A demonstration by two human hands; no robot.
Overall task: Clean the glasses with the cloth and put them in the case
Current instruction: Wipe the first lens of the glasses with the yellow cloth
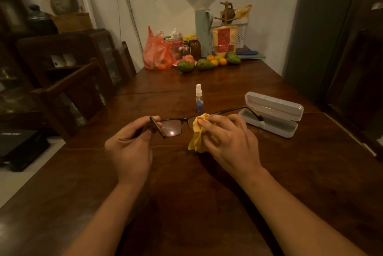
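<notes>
We hold the glasses [172,128] just left of the open case [273,116], above the counter [186,183]. Our left grip [132,145] pinches the frame end farther from the case; our right grip [230,139] pinches the cloth [196,137] on the nearer lens. One temple tip reaches over the case

The case [269,126] is a pale, translucent hard plastic box. It lies open, with its lid standing up along the far side. The glasses [172,129], thin dark rectangular frames, are just left of the case, with the front roughly level. The lens farther from the case is uncovered and catches a small glint. The lens nearer the case is wrapped in the crumpled yellow cloth [198,133]. One unfolded temple arm reaches across so that its tip is over the case's tray.
</notes>
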